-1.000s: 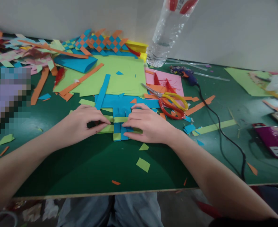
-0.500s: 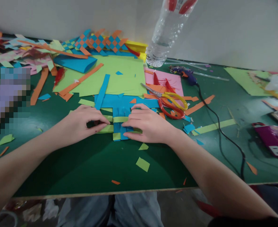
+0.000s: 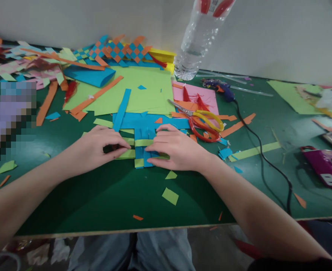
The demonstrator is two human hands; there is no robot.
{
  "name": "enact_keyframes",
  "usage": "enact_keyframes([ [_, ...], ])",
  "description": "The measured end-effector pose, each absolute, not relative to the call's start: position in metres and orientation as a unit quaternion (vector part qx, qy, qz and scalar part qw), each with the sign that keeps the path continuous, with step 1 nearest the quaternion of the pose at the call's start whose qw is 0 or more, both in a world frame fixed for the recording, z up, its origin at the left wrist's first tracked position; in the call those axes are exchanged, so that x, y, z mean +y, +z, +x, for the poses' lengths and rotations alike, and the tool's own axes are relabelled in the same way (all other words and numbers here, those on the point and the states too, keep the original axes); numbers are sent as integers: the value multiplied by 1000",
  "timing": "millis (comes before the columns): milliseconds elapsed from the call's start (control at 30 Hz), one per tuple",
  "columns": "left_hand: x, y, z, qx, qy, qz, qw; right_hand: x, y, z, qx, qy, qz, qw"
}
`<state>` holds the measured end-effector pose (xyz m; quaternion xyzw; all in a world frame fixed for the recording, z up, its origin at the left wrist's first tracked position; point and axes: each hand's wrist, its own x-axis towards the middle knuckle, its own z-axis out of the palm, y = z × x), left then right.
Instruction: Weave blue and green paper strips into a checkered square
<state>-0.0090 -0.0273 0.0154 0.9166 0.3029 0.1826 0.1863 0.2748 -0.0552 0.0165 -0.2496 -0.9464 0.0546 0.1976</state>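
Note:
Blue paper strips (image 3: 139,152) hang side by side toward me, crossed by light green paper strips (image 3: 143,142) in an over-and-under weave. On the left of this weave, my left hand (image 3: 102,148) is closed, thumb and forefinger pinching a green strip's end. My right hand (image 3: 177,148) lies over the weave's right side, its thumb and fingertips holding the blue strips and covering part of them. Behind both hands a blue paper band (image 3: 166,122) runs crosswise, with a loose blue strip (image 3: 122,109) over its left end.
Scissors (image 3: 203,122) with red and yellow handles lie beyond my right hand. A water bottle (image 3: 192,45) stands behind them, near a corded glue gun (image 3: 225,92). Green sheets (image 3: 143,90) and woven paper fish (image 3: 117,49) are at the back; a purple device (image 3: 325,167) sits right.
Almost nothing differs. Both hands keep their places on the woven strips, and the view has shifted very slightly.

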Motion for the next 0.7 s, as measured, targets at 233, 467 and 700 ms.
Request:
enact_keyframes([
  [233,-26,16,-9,300,188,918,179,-55,16,275,-947,51,-249,196],
  [467,-28,15,-10,300,192,917,179,-55,16,275,-946,50,-255,192],
  [700,-27,15,-9,308,186,915,181,-55,16,275,-947,52,-255,186],
])
